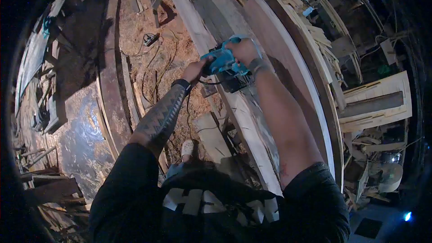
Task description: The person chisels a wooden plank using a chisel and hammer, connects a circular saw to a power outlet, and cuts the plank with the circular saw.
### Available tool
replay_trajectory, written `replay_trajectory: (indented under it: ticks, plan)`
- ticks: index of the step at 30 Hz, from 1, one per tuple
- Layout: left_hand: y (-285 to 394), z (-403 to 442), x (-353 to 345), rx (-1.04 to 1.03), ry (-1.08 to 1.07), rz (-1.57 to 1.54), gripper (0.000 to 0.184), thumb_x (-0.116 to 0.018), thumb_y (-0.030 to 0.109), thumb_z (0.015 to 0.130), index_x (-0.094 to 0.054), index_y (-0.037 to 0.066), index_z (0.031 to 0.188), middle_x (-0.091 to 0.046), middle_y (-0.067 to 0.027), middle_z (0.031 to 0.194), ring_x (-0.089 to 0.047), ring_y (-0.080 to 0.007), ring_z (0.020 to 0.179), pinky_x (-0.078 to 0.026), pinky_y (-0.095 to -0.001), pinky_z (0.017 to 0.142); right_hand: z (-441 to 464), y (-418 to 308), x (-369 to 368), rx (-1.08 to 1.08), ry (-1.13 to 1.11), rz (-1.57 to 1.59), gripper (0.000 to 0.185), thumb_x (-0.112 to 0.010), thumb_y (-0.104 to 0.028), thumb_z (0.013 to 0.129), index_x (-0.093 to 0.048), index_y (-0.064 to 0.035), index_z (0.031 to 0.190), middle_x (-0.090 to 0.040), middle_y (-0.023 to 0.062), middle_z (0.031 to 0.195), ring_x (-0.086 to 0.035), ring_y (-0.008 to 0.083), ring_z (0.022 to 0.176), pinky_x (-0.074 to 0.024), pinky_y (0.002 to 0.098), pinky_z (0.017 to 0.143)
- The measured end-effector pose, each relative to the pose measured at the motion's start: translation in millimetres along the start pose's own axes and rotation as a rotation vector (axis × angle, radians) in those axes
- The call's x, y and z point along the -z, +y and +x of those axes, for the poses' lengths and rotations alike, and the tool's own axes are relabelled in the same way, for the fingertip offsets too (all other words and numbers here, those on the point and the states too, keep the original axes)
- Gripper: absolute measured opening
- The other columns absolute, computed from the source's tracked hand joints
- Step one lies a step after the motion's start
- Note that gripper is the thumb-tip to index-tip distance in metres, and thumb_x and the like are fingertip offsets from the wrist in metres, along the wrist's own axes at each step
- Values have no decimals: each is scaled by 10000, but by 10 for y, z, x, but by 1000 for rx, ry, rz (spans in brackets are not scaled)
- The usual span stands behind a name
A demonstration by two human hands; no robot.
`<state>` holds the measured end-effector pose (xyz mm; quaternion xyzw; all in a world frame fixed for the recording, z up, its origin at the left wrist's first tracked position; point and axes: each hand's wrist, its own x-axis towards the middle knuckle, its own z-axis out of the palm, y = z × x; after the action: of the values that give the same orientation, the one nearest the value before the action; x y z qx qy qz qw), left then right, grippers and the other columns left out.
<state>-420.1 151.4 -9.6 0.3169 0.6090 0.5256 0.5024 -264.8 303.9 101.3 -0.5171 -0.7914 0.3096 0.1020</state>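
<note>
A teal and black circular saw [222,60] rests on a long wooden plank [249,117] with pale edges and a greyer middle. My right hand [245,51] wraps around its upper handle. On the other side, my left hand [194,70] grips the dark end of the saw's body. The black base [235,83] lies against the plank's face, and the blade is hidden from view. A dark cable loops below the body near my left wrist.
A reddish-brown board [288,67] and stacked planks stand to the right. Sawdust [175,40] and cables cover the ground at left, around a small dark tool [150,39]. Loose offcuts [209,130] lie near my foot [187,148]. A pale wooden panel [378,101] is farther right.
</note>
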Motion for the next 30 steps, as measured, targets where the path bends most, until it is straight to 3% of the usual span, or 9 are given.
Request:
replay_trajectory:
  ticks: [4,7,10,12,16,23,25,27,30]
  plan:
    - [-167,162,38,-54,7,66,737,-706,688,843,-694,-50,847,-664,-78,748,-640,-213,656,-505,-367,618,13,2,2,28,4,-7,492,-733,-426,812,-703,57,723,-705,181,648,-710,278,564,-592,416,585]
    - [-360,231,76,-278,69,528,688,-647,641,910,-695,-43,971,-670,-106,757,-662,-254,680,-529,-399,645,-13,-4,-4,-14,-30,24,491,-738,-425,801,-710,63,766,-718,187,684,-718,286,585,-597,418,597]
    - [-346,305,79,-171,19,579,439,-464,482,1044,-637,141,1260,-689,-217,834,-704,-371,779,-549,-466,706,-70,-39,49,-19,-33,11,502,-739,-435,802,-722,66,831,-735,200,747,-731,297,622,-603,422,615]
    - [-403,338,118,-299,-20,859,386,-410,441,1063,-613,224,1310,-692,-255,871,-710,-402,822,-548,-482,729,4,48,12,31,27,-32,480,-743,-431,818,-708,47,791,-712,170,710,-706,269,590,-581,406,579]
    - [-634,517,135,-328,45,906,449,-389,480,1061,-621,175,1295,-693,-255,897,-707,-411,852,-543,-503,746,158,284,-143,280,88,-91,463,-752,-413,843,-678,15,683,-662,108,600,-652,209,502,-543,380,503]
    - [-515,371,55,-172,88,612,629,-406,667,996,-705,133,1139,-704,-238,889,-704,-391,845,-533,-488,752,-63,-57,48,58,-18,-39,460,-753,-389,839,-701,64,780,-693,146,656,-675,232,520,-565,406,514]
    - [-521,441,88,-54,84,586,669,-419,717,967,-724,138,1102,-708,-228,884,-708,-384,837,-534,-478,745,-69,-47,61,43,-20,-18,515,-709,-436,874,-696,57,726,-705,165,649,-712,258,572,-595,423,611]
    - [-583,498,117,-40,74,641,539,-427,591,988,-669,152,1186,-697,-225,839,-701,-391,777,-531,-484,683,-63,-47,60,57,-35,-6,539,-679,-448,893,-690,55,699,-705,174,638,-724,277,588,-607,435,656]
    - [-583,402,129,-259,78,829,353,-426,310,1068,-564,160,1356,-674,-234,762,-685,-409,682,-524,-508,589,15,58,-12,134,-8,-40,517,-662,-424,896,-684,57,709,-694,184,634,-717,300,588,-599,450,656]
